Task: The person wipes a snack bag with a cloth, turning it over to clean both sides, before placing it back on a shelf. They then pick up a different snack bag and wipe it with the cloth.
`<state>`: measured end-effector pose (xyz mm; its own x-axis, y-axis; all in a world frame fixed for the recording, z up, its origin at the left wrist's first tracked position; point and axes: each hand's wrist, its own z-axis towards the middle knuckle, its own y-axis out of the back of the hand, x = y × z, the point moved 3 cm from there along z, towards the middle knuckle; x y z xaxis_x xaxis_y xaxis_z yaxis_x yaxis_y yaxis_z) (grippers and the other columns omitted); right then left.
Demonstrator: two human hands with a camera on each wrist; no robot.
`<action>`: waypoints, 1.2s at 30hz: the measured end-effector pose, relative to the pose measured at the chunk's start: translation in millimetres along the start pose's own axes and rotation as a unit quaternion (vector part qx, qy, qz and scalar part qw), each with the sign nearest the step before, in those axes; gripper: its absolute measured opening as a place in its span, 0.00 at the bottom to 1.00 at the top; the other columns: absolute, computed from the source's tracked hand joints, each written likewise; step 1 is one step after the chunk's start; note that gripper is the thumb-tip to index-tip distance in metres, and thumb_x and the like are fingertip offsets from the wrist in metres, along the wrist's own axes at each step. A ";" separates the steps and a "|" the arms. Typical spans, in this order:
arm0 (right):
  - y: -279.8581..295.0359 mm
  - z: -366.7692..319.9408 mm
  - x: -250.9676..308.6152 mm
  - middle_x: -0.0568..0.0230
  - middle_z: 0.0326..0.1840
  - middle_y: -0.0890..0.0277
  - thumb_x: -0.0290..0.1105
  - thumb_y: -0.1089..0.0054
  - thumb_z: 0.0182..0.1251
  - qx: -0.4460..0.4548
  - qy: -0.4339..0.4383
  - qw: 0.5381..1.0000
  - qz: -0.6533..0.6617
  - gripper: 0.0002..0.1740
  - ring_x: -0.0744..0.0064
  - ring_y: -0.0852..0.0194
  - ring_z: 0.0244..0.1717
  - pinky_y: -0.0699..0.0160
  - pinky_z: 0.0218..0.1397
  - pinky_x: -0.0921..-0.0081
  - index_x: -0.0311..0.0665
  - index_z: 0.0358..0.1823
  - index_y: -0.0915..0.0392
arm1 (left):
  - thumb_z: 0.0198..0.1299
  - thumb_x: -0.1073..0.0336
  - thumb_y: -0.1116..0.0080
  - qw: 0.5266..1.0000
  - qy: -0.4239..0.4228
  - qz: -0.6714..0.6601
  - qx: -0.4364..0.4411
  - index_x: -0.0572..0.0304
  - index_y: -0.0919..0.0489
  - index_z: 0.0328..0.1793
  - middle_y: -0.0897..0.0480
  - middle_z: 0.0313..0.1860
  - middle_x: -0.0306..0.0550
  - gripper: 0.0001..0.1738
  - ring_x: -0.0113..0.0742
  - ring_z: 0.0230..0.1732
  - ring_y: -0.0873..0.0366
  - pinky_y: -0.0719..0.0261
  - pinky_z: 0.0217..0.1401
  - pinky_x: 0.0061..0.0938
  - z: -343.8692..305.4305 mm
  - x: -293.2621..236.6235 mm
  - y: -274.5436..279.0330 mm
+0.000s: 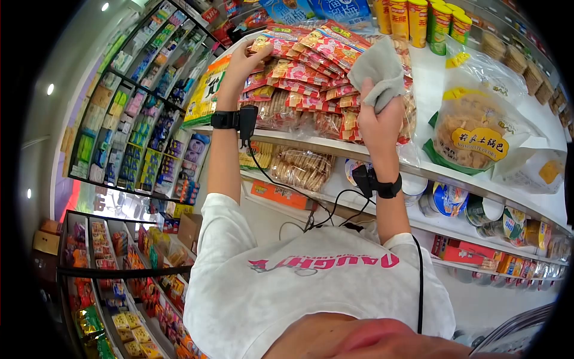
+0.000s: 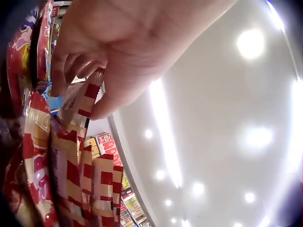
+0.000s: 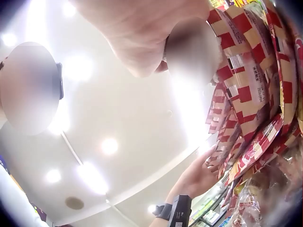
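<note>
A heap of red-and-cream snack packets [image 1: 311,72] lies on the white shelf, with the far ones tilted over one another. My left hand [image 1: 244,64] is at the heap's left end. In the left wrist view its thumb and curled fingers pinch the end of one snack packet [image 2: 89,97], while more striped packets stand below. Over the heap's right side, my right hand [image 1: 381,122] grips a folded grey cloth [image 1: 378,70]. Seen from the right wrist, packets with checked red backs [image 3: 246,90] rise close beside that hand, and the cloth is blurred.
Right of the heap stands a clear bag of rice crusts [image 1: 472,128], with yellow and green canisters [image 1: 439,27] behind. A yellow-green bag [image 1: 205,96] leans at the left. Lower shelves hold bagged crackers [image 1: 302,164] and tubs [image 1: 448,199]. Black cables [image 1: 287,191] hang from both wrists.
</note>
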<state>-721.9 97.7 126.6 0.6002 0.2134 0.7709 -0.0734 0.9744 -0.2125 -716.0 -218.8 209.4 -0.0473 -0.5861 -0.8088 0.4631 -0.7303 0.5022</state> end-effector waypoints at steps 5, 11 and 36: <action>3.5 -9.4 5.0 0.56 0.45 0.20 0.28 0.40 0.71 -0.023 -0.059 0.996 0.061 0.14 0.70 0.23 0.43 0.25 0.46 0.73 0.26 0.52 0.24 | 0.67 0.53 0.36 0.995 0.013 -0.059 -0.084 0.72 0.31 0.71 0.17 0.54 0.53 0.35 0.36 0.52 0.17 0.17 0.50 0.28 -13.3 6.5 6.0; 4.1 -46.5 9.4 0.54 0.53 0.20 0.25 0.42 0.71 -0.075 -0.022 0.994 0.079 0.16 0.65 0.23 0.54 0.28 0.58 0.70 0.27 0.58 0.25 | 0.76 0.57 0.50 0.964 -0.072 -0.003 -0.255 0.72 0.34 0.73 0.23 0.63 0.60 0.28 0.41 0.60 0.20 0.20 0.60 0.32 -103.0 -32.7 22.3; -144.8 -517.2 198.6 0.68 0.58 0.25 0.38 0.42 0.75 0.663 -0.571 0.412 0.254 0.22 0.76 0.27 0.58 0.27 0.61 0.73 0.35 0.65 0.29 | 0.74 0.56 0.55 0.565 0.051 -0.360 -0.740 0.69 0.36 0.75 0.29 0.71 0.65 0.30 0.52 0.67 0.26 0.31 0.72 0.40 -837.5 -84.9 12.8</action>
<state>-180.1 -37.6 -0.1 -0.4726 -0.4300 0.7693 -0.7828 -0.1961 -0.5905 35.1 115.5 28.3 -0.6795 -0.2445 -0.6917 0.5932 0.3718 -0.7141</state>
